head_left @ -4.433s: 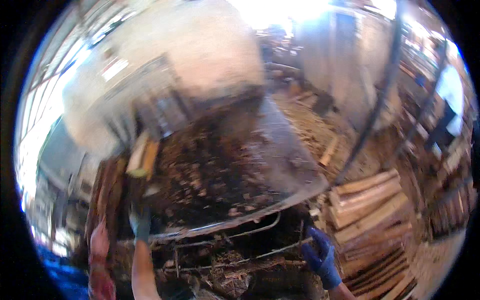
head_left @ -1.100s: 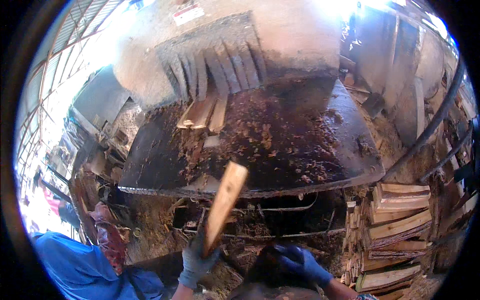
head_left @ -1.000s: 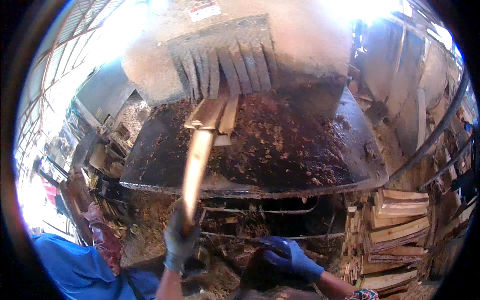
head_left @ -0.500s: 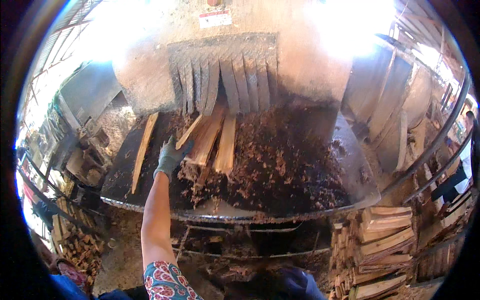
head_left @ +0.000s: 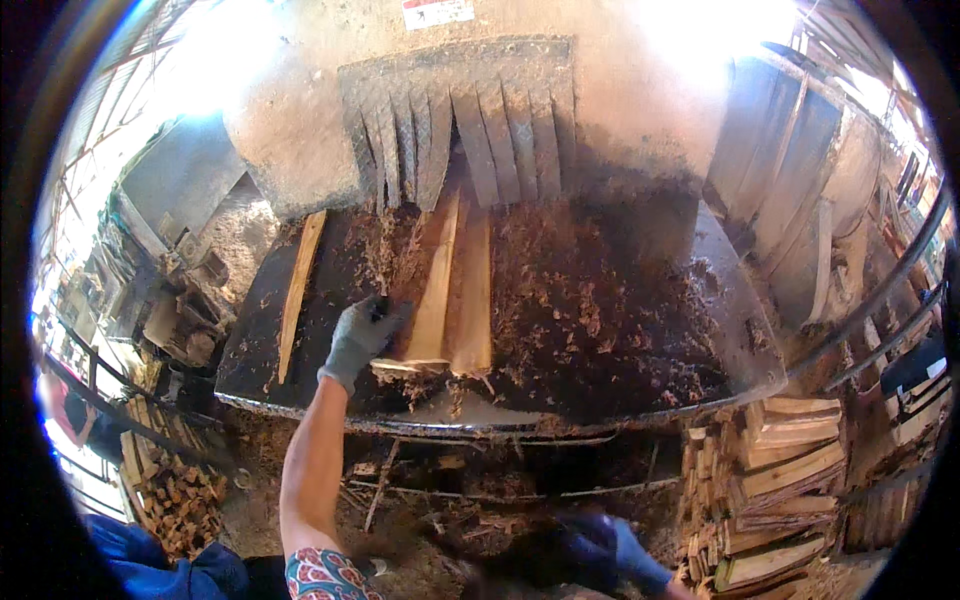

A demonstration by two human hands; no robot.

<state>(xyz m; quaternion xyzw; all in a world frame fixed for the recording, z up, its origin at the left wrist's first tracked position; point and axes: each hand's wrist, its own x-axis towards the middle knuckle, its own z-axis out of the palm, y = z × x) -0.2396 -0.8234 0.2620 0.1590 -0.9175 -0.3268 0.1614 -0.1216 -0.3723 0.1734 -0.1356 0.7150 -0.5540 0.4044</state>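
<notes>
My left hand [head_left: 360,335], in a grey glove, reaches forward onto a dark metal feed table [head_left: 300,400] littered with bark and chips. Its fingers grip the left edge of a pale wooden plank [head_left: 437,290] near the plank's close end. A second plank [head_left: 476,290] lies right beside it. Both point into the grey rubber flap curtain [head_left: 460,120] of a big machine. My right hand [head_left: 620,550], in a blue glove, hangs low under the table edge, blurred and dark, and what it holds is not visible.
A thin wood strip [head_left: 298,290] lies alone on the table's left side. Stacked split boards [head_left: 775,480] stand at the lower right, a firewood pile [head_left: 170,490] at the lower left. Another person [head_left: 70,410] stands at the far left edge. Metal rods run beneath the table.
My left hand earlier lifted a plank upright from below, then laid it on the table. Since half a second ago the planks have straightened and slid toward the flaps.
</notes>
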